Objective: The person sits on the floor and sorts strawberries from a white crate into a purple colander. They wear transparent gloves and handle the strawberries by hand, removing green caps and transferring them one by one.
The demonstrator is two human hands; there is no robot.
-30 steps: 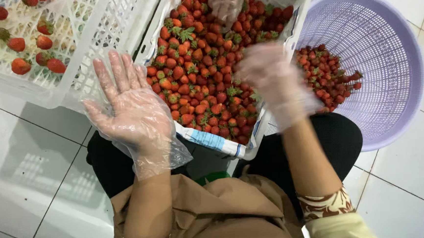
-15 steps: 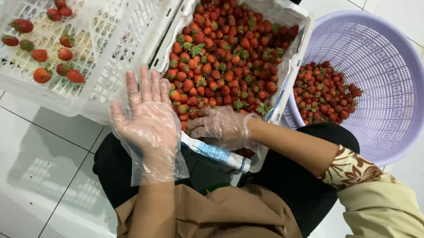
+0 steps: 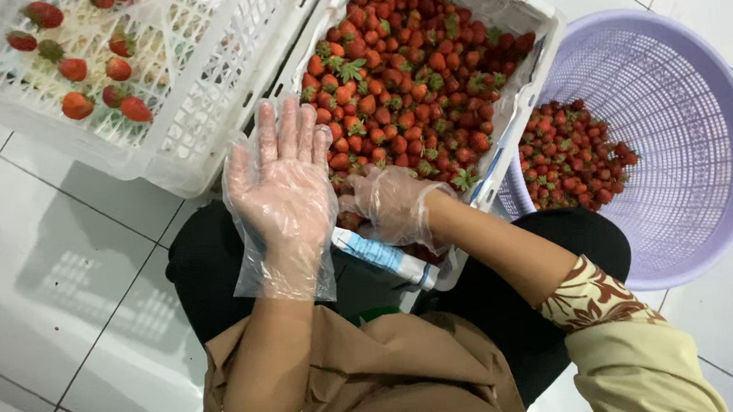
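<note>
1. While the left hand (image 3: 285, 194) is held flat with its fingers (image 3: 290, 130) spread and straight, it grips nothing; a loose clear plastic glove (image 3: 256, 272) hangs slack about its wrist.
2. Curled at the near edge of the fruit, the right hand (image 3: 393, 203) wears a like glove; its fingers are bent inward beside the left hand's thumb, and whether they pinch the other glove or a berry I cannot tell, since the crumpled film hides the tips.
3. Both hands hover over the near end of a white crate (image 3: 535, 47) lined with plastic and heaped with strawberries (image 3: 414, 76); the crate's far end is cut off by the top edge.
4. Under the right hand, a blue and white label (image 3: 387, 260) on the crate's near wall is partly covered.
5. A second white crate (image 3: 184, 132) to the left holds only a few scattered strawberries (image 3: 91, 74), and its left and upper parts run out of view.
6. To the right, a round lilac basket (image 3: 686, 169) stands on the white tiled floor (image 3: 47, 251), just beside the full crate, with a smaller pile of berries (image 3: 575, 155) that the crate's corner perhaps partly hides.
</note>
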